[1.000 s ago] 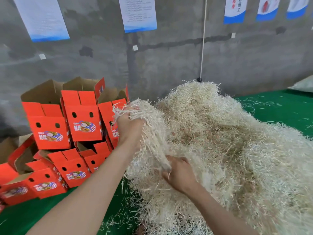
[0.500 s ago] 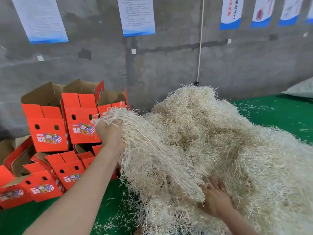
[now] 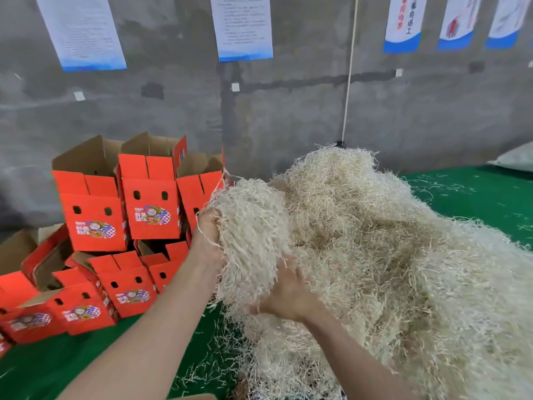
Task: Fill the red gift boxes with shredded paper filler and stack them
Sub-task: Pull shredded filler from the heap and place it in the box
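Note:
A big heap of pale shredded paper filler (image 3: 389,255) covers the right half of the green surface. My left hand (image 3: 206,238) grips the left side of a thick bundle of filler (image 3: 253,238) pulled from the heap. My right hand (image 3: 284,290) holds that bundle from below and the right. Several open red gift boxes (image 3: 150,209) with brown flaps are piled in a loose stack at the left, just behind my left hand. No filler shows inside the boxes I can see into.
The green mat (image 3: 476,194) runs under everything, with loose strands scattered near the front (image 3: 213,356). A grey concrete wall (image 3: 288,111) with hanging posters stands close behind. A white sack (image 3: 516,158) lies at the far right. A cardboard edge (image 3: 196,396) shows at the bottom.
My left hand has pulled the bundle left toward the boxes, then settled lower. My right hand came out from under the heap and rose to grip the bundle's underside.

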